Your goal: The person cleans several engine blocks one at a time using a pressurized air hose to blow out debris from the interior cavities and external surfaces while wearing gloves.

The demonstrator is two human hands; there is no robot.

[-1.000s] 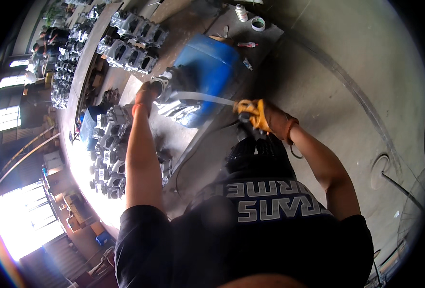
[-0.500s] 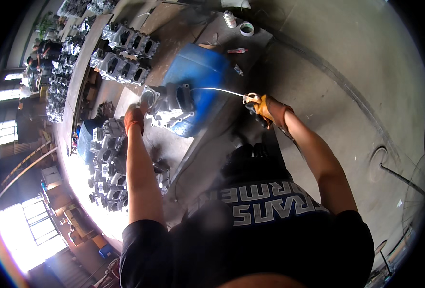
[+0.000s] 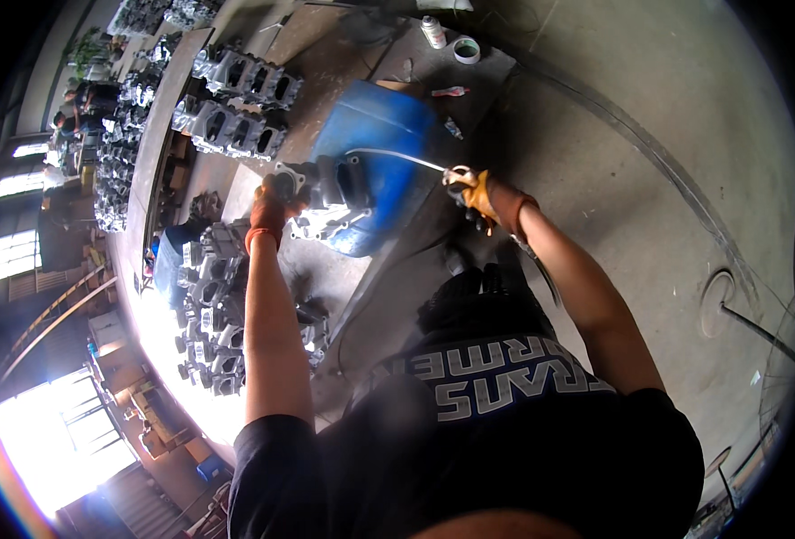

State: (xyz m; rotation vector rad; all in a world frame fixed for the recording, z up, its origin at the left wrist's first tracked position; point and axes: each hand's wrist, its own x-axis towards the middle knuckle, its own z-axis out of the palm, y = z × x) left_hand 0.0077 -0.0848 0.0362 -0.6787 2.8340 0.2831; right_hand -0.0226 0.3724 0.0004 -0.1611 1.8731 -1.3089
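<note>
My left hand [image 3: 270, 214], in an orange glove, is closed on the round-flanged end of a grey cast-metal housing [image 3: 336, 199]. The housing rests on or against a blue plastic drum [image 3: 357, 117]; their exact contact is hidden. My right hand [image 3: 498, 201], in a yellow-orange and dark glove, is wrapped round an air blow gun [image 3: 457, 177]. From the gun, a long, thin, curved metal nozzle reaches left, its tip at the upper edge of the housing. A hose hangs down from my right wrist area.
Several similar castings [image 3: 213, 310] stand to the near left, others [image 3: 236, 126] at the far left. A spray can [image 3: 432, 32], a tape roll [image 3: 467, 50] and a red-and-white tube [image 3: 451, 92] lie on the dark tabletop beyond the drum. People work far left.
The gun has moved left, bringing its nozzle further over the housing's upper edge. My left hand has shifted slightly up and right with the housing, which looks turned a little.
</note>
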